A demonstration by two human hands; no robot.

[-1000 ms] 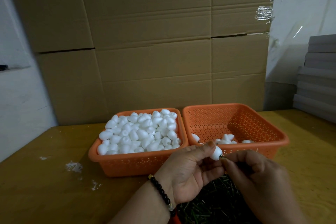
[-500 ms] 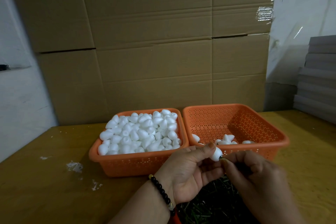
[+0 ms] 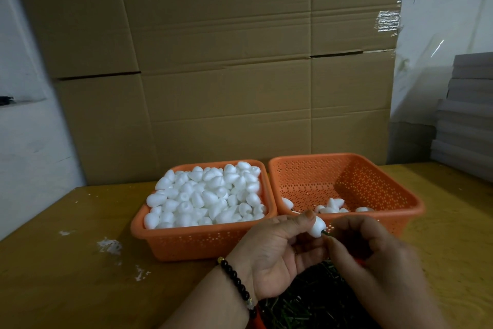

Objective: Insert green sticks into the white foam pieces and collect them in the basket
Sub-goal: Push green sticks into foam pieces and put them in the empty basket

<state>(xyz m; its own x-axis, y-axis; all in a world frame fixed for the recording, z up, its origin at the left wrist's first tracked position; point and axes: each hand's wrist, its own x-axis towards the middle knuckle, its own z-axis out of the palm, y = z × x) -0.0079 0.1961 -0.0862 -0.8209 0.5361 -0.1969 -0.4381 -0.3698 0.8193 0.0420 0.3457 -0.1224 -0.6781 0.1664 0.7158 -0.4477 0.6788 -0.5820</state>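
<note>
My left hand (image 3: 274, 251) pinches a white foam piece (image 3: 317, 227) between thumb and fingers, just in front of the right orange basket (image 3: 394, 190). My right hand (image 3: 373, 256) holds a green stick (image 3: 326, 233) whose tip meets the foam piece's lower end; most of the stick is hidden by the fingers. The right basket holds a few finished foam pieces (image 3: 333, 206). The left orange basket (image 3: 186, 240) is heaped with plain white foam pieces (image 3: 208, 198). A pile of green sticks (image 3: 306, 302) lies under my hands.
Large cardboard boxes (image 3: 226, 75) stand right behind the baskets. Grey stacked sheets (image 3: 466, 120) sit at the right on the yellow wooden table (image 3: 66, 275). White foam crumbs (image 3: 109, 246) lie left of the baskets.
Both hands stay together in front of the right basket; the foam piece and stick have barely shifted.
</note>
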